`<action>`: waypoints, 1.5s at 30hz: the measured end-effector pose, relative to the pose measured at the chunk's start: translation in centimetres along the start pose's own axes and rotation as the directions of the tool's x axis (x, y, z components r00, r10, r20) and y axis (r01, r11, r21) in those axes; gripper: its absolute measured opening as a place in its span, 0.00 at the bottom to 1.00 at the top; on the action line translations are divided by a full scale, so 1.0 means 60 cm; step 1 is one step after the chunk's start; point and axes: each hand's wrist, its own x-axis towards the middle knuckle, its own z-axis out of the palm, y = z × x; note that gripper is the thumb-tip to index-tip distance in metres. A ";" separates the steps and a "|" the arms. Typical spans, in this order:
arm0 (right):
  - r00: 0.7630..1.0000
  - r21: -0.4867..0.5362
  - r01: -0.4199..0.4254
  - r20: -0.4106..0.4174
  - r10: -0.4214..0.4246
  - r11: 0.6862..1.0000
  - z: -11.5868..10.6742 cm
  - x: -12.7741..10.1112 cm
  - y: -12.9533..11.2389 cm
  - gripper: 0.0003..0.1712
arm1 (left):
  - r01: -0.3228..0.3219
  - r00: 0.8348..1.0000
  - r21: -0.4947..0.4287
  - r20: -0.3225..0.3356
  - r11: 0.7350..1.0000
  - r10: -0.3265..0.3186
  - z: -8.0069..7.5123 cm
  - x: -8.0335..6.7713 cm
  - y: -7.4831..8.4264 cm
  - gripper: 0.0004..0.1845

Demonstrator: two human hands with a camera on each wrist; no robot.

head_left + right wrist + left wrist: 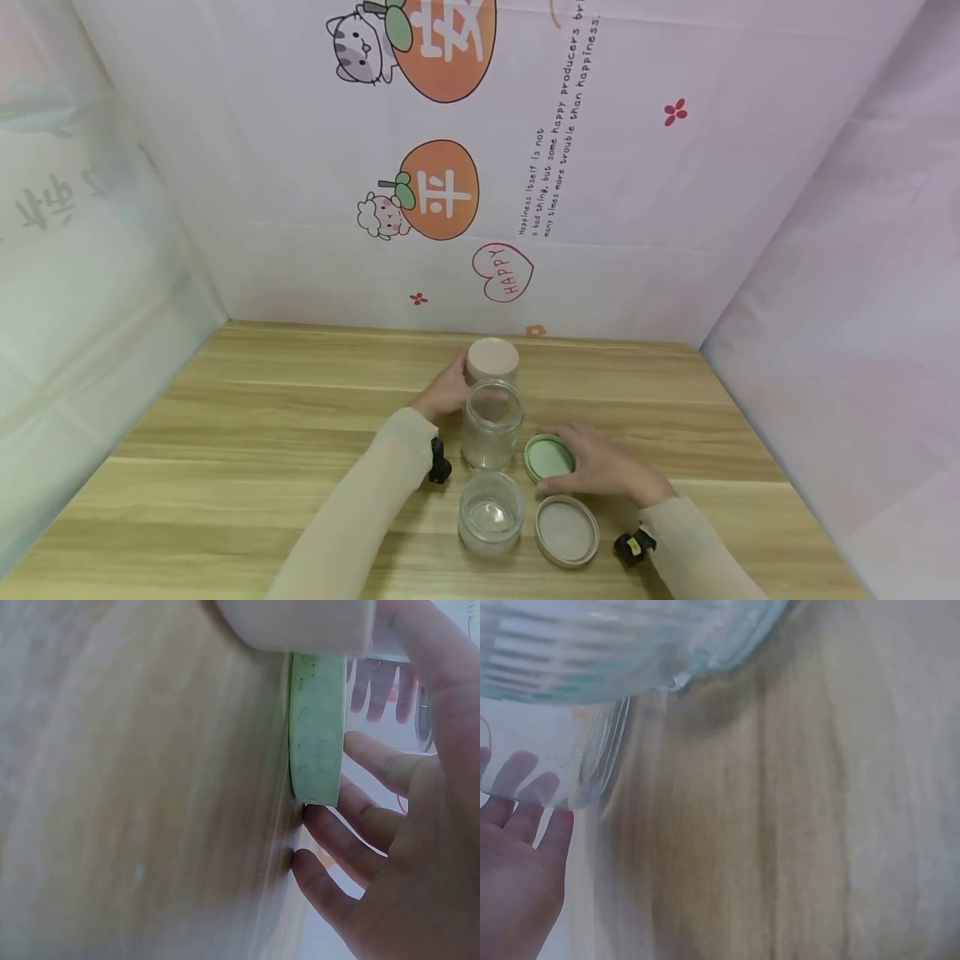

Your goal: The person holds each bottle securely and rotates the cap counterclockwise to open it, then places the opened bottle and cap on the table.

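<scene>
At the back of the group stands a glass jar with a beige lid [492, 358]. My left hand [447, 390] grips this jar at its side, partly seen through the open jar in front. In the left wrist view, fingers [555, 829] lie against the jar's clear wall [570, 769]. My right hand [600, 462] holds a green lid [550, 459] on the table, thumb at the near side and fingers round the far side. From the right wrist, a fingertip [360, 746] meets the green rim [318, 735].
A tall open glass jar [491, 437] stands just before the lidded one, and a shorter open jar [491, 517] is nearer. Right of that lies a beige lid with its inside up [567, 532]. Printed cloth [600, 283] hangs behind the wooden table [285, 400].
</scene>
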 end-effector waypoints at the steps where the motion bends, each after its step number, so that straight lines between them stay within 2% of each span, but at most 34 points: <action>1: 1.000 0.000 -0.002 0.000 0.002 1.000 0.001 0.000 0.000 0.57 | -0.004 1.000 -0.004 0.000 1.000 0.004 0.000 0.000 -0.001 0.49; 4: 1.000 0.000 -0.008 0.000 0.008 1.000 0.001 0.001 -0.002 0.57 | -0.004 1.000 -0.013 -0.001 1.000 0.004 0.000 -0.003 -0.001 0.49; 8: 1.000 0.006 0.002 0.000 -0.002 1.000 -0.001 0.002 -0.004 0.56 | -0.031 0.999 -0.066 0.032 0.997 0.034 -0.003 -0.008 0.004 0.47; 12: 0.999 0.089 0.037 0.009 -0.038 0.995 -0.011 0.005 -0.005 0.49 | -0.061 0.995 -0.113 0.066 0.992 0.069 -0.006 -0.015 0.019 0.45; 16: 1.000 0.193 0.029 0.002 -0.030 0.981 -0.026 0.012 -0.007 0.42 | -0.046 0.995 -0.095 0.080 0.994 0.053 -0.006 -0.021 0.031 0.44; 18: 0.999 0.212 0.021 -0.040 -0.013 0.977 -0.033 0.019 -0.007 0.39 | -0.032 0.996 -0.078 0.080 0.996 0.038 -0.005 -0.022 0.031 0.45; 23: 0.978 0.158 0.043 -0.209 -0.009 0.986 -0.055 0.048 -0.009 0.31 | -0.011 0.999 -0.035 0.053 0.999 0.013 -0.005 -0.020 0.025 0.47; 26: 0.964 0.105 0.046 -0.265 -0.017 0.993 -0.068 0.068 -0.017 0.30 | -0.011 0.999 -0.028 0.049 1.000 0.012 -0.006 -0.022 0.027 0.47; 33: 0.951 0.016 0.031 -0.307 -0.024 0.999 -0.086 0.113 -0.048 0.37 | -0.005 0.999 -0.046 0.054 0.999 0.008 -0.007 -0.028 0.041 0.47; 35: 0.949 0.002 0.035 -0.313 -0.033 0.999 -0.087 0.124 -0.058 0.39 | -0.002 0.999 -0.046 0.047 0.999 0.004 -0.006 -0.024 0.034 0.48; 41: 0.938 -0.046 0.084 -0.333 -0.094 0.995 -0.089 0.152 -0.081 0.41 | 0.038 0.999 0.039 0.013 0.999 -0.038 -0.004 -0.007 0.000 0.53; 45: 0.928 -0.106 0.093 -0.351 -0.125 0.990 -0.086 0.170 -0.089 0.42 | 0.029 0.999 0.025 0.023 0.999 -0.030 -0.005 -0.007 -0.004 0.52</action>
